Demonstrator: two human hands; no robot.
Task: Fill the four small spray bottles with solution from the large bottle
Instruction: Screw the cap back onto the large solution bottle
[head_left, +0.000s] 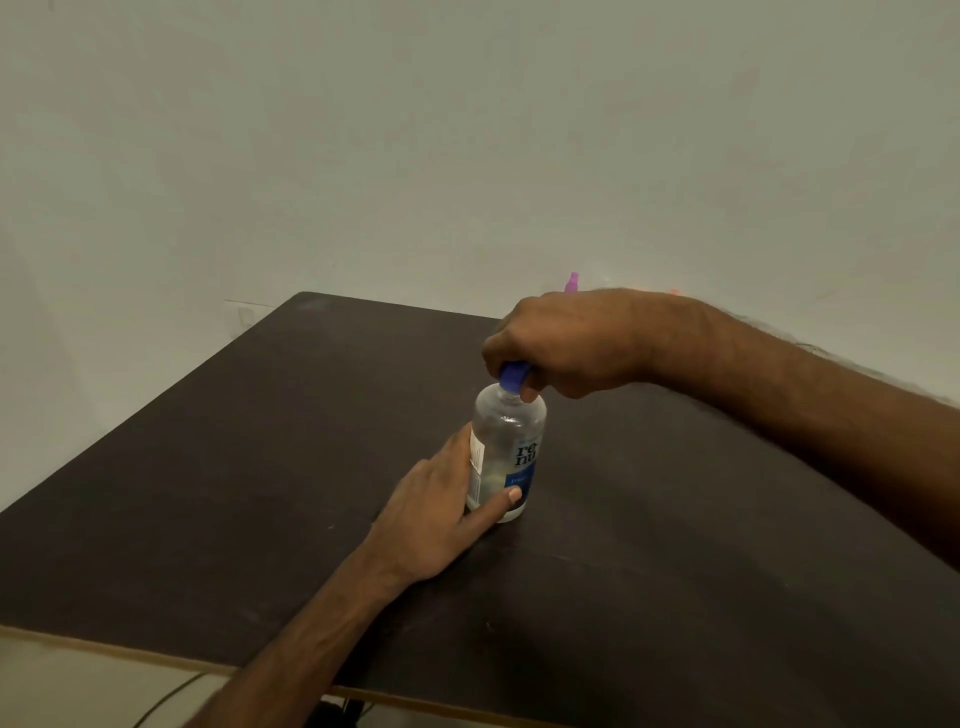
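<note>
**Currently: both hands on the large bottle, cap on**

Large bottle (506, 452) stands upright on the dark table (260, 467), roughly mid-table, slightly right of centre. It's clear, with a white and blue label and liquid inside. Left hand (441, 512) grips the lower body from the left, with the thumb across the front of the label and the other fingers behind, out of sight. Right hand (561, 343) comes in from the right with its fingers curled down over the blue cap (514, 375), which sits on the neck. A pink spray top (572, 282) pokes up behind the right hand at the table's far edge; the bottle under it is hidden. A dark cable (166, 696) runs below the near edge, left side.
</note>
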